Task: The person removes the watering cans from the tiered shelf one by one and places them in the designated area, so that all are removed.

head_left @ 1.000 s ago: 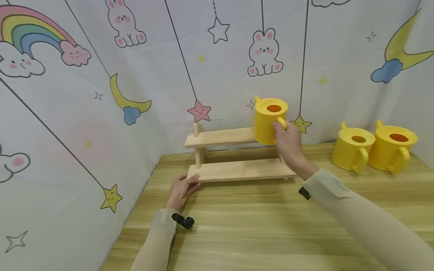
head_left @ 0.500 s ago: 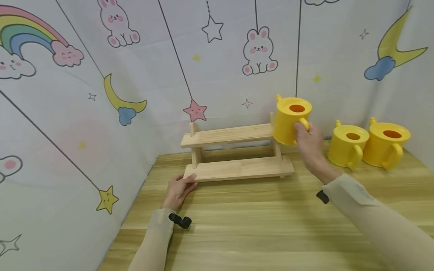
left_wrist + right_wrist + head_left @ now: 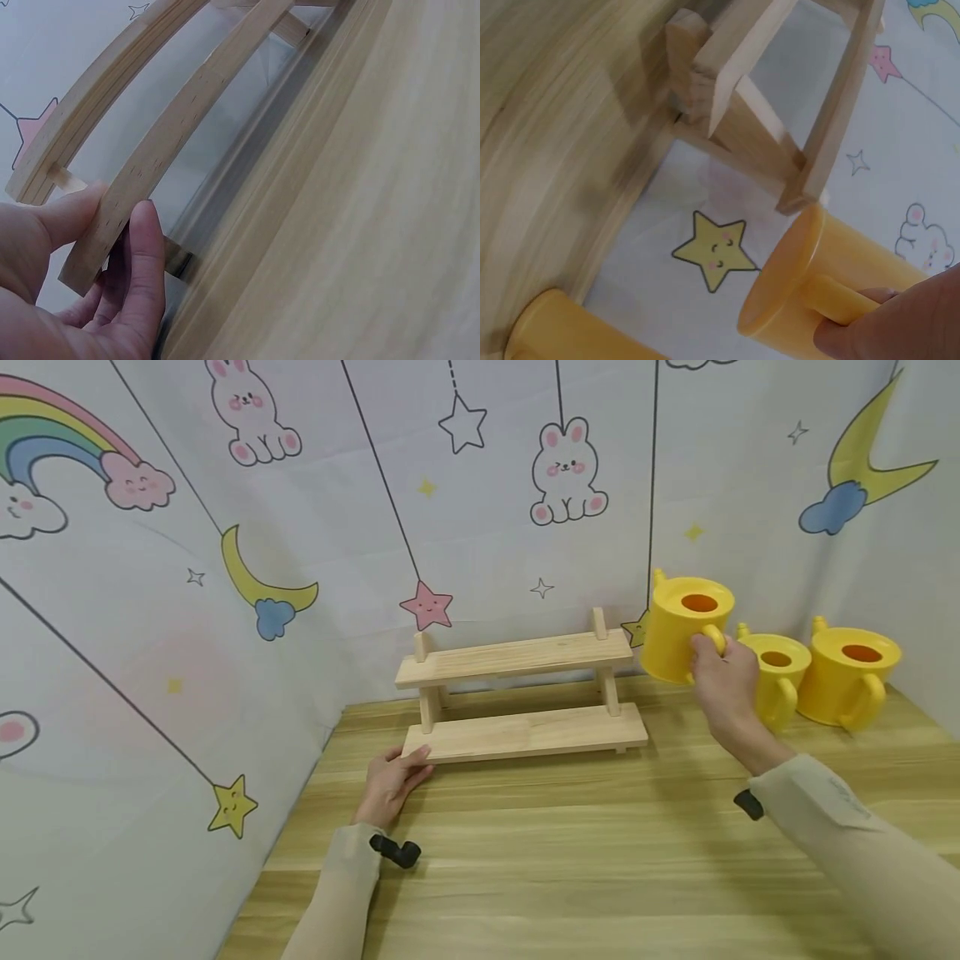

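My right hand (image 3: 726, 685) grips the handle of a yellow watering can (image 3: 671, 639), upright in the air just right of a two-tier wooden shelf (image 3: 525, 735). In the right wrist view the can's base (image 3: 776, 281) shows, and my thumb (image 3: 900, 322) lies over the handle. My left hand (image 3: 386, 787) pinches the left front corner of the lower board. The left wrist view has the thumb on top of that board (image 3: 161, 146) and the fingers beneath it. Both tiers of the shelf are bare.
Two more yellow watering cans stand at the table's back right: one (image 3: 776, 672) partly hidden behind my right hand, the other (image 3: 843, 681) beside it. A white printed cloth (image 3: 495, 527) hangs behind the shelf and along the left. The table (image 3: 525, 860) has wood grain.
The held watering can has moved right, from in front of the upper tier's right end to beyond the shelf. My left hand stays at the lower board's corner. The view has shifted slightly.
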{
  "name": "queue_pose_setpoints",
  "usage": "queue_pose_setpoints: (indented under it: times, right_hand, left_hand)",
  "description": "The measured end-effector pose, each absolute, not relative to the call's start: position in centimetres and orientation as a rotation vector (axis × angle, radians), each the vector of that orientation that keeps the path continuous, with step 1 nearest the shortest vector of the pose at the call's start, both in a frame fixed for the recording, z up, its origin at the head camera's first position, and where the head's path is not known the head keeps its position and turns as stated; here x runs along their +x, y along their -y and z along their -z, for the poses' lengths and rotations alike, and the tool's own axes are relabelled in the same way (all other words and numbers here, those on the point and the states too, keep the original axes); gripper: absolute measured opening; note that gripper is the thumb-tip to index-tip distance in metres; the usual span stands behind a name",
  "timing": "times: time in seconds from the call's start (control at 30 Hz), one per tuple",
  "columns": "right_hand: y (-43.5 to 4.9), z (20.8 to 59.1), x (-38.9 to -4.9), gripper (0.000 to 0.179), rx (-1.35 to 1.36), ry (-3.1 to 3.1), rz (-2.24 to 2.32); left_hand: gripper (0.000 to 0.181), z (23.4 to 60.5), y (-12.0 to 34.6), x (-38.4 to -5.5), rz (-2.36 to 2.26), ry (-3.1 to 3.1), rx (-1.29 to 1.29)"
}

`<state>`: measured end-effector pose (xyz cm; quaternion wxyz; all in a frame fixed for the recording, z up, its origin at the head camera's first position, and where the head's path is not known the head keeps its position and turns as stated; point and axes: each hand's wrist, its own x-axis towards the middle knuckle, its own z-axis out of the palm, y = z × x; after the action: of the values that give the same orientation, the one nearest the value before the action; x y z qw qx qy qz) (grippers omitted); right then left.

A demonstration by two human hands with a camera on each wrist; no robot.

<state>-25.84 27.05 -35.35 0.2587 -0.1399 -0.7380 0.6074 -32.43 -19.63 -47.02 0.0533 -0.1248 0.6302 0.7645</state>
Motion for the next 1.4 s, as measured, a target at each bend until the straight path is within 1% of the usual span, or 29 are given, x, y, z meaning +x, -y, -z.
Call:
queue_pose_setpoints:
  times: [0.13,0.37,0.73,1.0,1.4]
  right_hand:
    - [-27.7,36.1,-25.8,0.043,-0.384,2.034,-1.647]
    - [-28.5,38.8,-26.3,0.043,-0.447,2.058,-1.620]
    - [-29.6,41.5,-26.9,0.046,-0.544,2.174,-1.637]
    - [-29.7,42.2,-27.2,0.045,-0.583,2.215,-1.625]
    - [-29.7,42.6,-27.4,0.045,-0.591,2.227,-1.619]
  left_hand:
    - [0.071,46.9,19.6,-32.3,-2.327,-1.924,-0.369]
    - [0.069,46.9,19.6,-32.1,-2.321,-1.938,-0.351]
    - [0.076,46.9,19.6,-32.0,-2.328,-1.928,-0.345]
    - [0.069,47.0,19.5,-32.1,-2.318,-1.940,-0.364]
    - [0.071,47.0,19.5,-32.2,-2.328,-1.928,-0.365]
